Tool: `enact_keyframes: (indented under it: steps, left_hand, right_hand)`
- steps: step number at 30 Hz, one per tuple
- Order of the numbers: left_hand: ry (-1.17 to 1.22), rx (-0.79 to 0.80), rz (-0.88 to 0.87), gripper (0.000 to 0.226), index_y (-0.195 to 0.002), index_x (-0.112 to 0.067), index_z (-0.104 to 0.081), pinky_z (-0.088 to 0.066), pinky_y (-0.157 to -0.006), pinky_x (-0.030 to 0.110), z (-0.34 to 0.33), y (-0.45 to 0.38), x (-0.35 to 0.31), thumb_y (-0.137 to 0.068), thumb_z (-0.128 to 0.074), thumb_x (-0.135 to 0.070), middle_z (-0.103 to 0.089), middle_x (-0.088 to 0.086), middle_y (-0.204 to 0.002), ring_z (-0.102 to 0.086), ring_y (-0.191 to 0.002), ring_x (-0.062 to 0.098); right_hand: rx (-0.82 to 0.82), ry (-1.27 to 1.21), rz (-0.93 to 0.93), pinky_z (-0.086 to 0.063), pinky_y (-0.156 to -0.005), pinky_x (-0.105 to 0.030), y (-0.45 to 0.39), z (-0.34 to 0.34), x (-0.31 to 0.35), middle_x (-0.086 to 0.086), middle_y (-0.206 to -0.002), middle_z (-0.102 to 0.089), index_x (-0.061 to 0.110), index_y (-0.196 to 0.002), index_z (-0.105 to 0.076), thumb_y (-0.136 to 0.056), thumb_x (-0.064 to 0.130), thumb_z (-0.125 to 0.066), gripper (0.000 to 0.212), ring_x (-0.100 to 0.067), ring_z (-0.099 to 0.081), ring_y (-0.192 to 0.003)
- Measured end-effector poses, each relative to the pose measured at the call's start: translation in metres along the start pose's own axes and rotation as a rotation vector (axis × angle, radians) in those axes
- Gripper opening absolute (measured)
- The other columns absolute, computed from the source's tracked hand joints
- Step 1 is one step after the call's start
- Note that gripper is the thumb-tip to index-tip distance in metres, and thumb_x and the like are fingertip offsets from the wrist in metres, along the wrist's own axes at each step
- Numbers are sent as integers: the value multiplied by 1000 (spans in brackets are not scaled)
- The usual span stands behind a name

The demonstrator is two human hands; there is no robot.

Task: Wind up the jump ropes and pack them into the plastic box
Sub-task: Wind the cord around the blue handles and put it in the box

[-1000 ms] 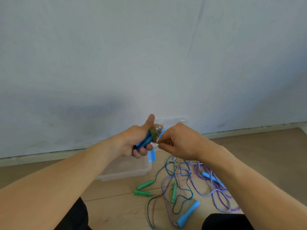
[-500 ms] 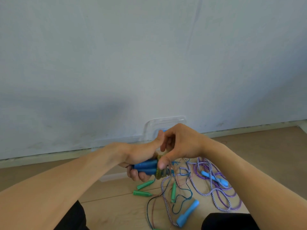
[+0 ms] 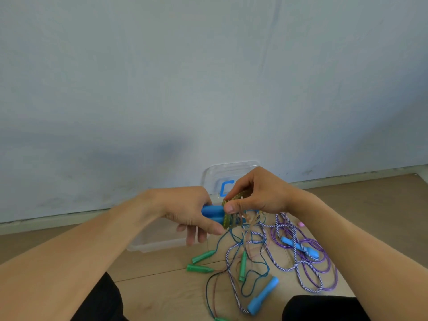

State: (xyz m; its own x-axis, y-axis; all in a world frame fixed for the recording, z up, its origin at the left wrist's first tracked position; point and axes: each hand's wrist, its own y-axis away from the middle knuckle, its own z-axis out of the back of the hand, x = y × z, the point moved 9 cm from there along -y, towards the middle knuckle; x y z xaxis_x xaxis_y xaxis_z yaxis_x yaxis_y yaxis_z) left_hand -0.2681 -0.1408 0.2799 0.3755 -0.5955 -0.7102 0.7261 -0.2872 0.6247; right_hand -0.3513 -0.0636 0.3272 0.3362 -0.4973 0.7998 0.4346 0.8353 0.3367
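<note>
Jump ropes are the job, and one of them is up in the air between two hands. The left hand [image 3: 192,213] has its fingers curled tight around a pair of blue handles [image 3: 212,213] held side by side. A greenish, see-through rope [image 3: 229,219] is wound in loops around the ends of those handles. The right hand [image 3: 257,193] pinches the top of those loops between its thumb and fingers, just beside the left hand.

This looks like the winding step, close to its end for this rope, because only a short loose bit hangs down. To do it well, I think the left hand should hold the handles firm and together, and the right hand should pull each loop snug, right next to the last one. The tail end needs tucking under a loop, or the coil may spring open.

Behind the hands sits the clear plastic box [image 3: 159,240] on the wooden floor [image 3: 162,293], with its lid [image 3: 228,172] leaning on the wall. More ropes lie in a tangle on the floor: green handles [image 3: 200,262], light blue handles [image 3: 262,296], a purple rope [image 3: 324,269] and a striped rope [image 3: 234,281]. I think the coil goes into the box next
</note>
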Motion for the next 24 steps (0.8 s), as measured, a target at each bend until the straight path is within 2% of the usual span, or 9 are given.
enact_keyframes:
  steps: [2, 4, 7, 10, 13, 15, 20, 22, 24]
  left_hand:
    - [-130, 9, 21, 40, -90, -9, -66, -49, -52, 28, -8, 3, 0, -80, -78, -46, -72, -1, -68, -64, -52, 15]
    - [-302, -68, 21, 38, -80, -14, -64, -53, -60, 28, -9, 3, -3, -76, -79, -49, -69, -2, -61, -62, -47, 12]
    - [-488, -221, 24, 34, -73, -15, -65, -46, -50, 21, -8, 2, -7, -74, -75, -48, -65, -1, -54, -61, -44, 10]
    - [-712, -382, -9, 29, -62, -18, -50, -34, -46, 24, -1, 0, -18, -73, -69, -37, -52, -1, -53, -48, -47, 12]
    - [-692, -394, -67, 30, -59, -19, -45, -34, -46, 24, 0, -1, -27, -74, -66, -33, -48, -1, -53, -45, -47, 12]
    - [-677, -398, -132, 32, -58, -20, -45, -34, -47, 25, -3, -1, -36, -76, -66, -35, -47, -1, -52, -45, -46, 13]
    - [-617, -458, -355, 37, -62, -18, -49, -39, -52, 27, -17, 13, -66, -79, -67, -45, -49, 0, -54, -47, -52, 18]
    - [-497, -505, -401, 34, -63, -16, -53, -37, -51, 24, -12, 22, -70, -77, -71, -41, -51, 1, -54, -43, -50, 15]
    - [-277, -560, -363, 32, -59, -13, -52, -32, -47, 22, 5, 26, -62, -73, -75, -30, -42, -1, -49, -34, -47, 12]
  right_hand:
    - [44, 31, -4, -45, -63, -24, 0, -7, 0, -8, -72, -73, 14, -84, -80, -69, 33, -87, 25, -5, -58, -61]
    - [85, 58, -21, -43, -66, -31, -2, -13, -2, -16, -78, -73, 15, -81, -80, -67, 39, -87, 29, -12, -57, -65]
    - [119, 76, -32, -38, -63, -32, -4, -22, -2, -17, -76, -71, 16, -77, -79, -67, 44, -86, 31, -13, -51, -62]
    - [122, 75, -42, -35, -62, -33, -6, -22, -3, -17, -73, -70, 15, -75, -79, -65, 48, -86, 34, -12, -49, -61]
    - [148, 26, -90, -40, -67, -32, -5, -15, -9, -19, -79, -71, 15, -77, -78, -59, 51, -87, 41, -12, -54, -66]
    - [206, -25, -114, -39, -61, -28, -2, -12, -11, -14, -70, -67, 16, -73, -76, -57, 47, -89, 37, -13, -52, -63]
    - [331, -283, -85, -38, -53, -21, 6, -5, -12, -3, -70, -66, 19, -78, -77, -67, 18, -84, 13, -14, -49, -59]
    - [315, -371, -62, -35, -51, -21, 4, -7, -14, -4, -66, -61, 17, -76, -75, -65, 24, -88, 18, -13, -45, -53]
    - [255, -429, -33, -30, -54, -25, -1, -8, -16, -12, -67, -53, 11, -74, -70, -61, 46, -89, 42, -18, -41, -55]
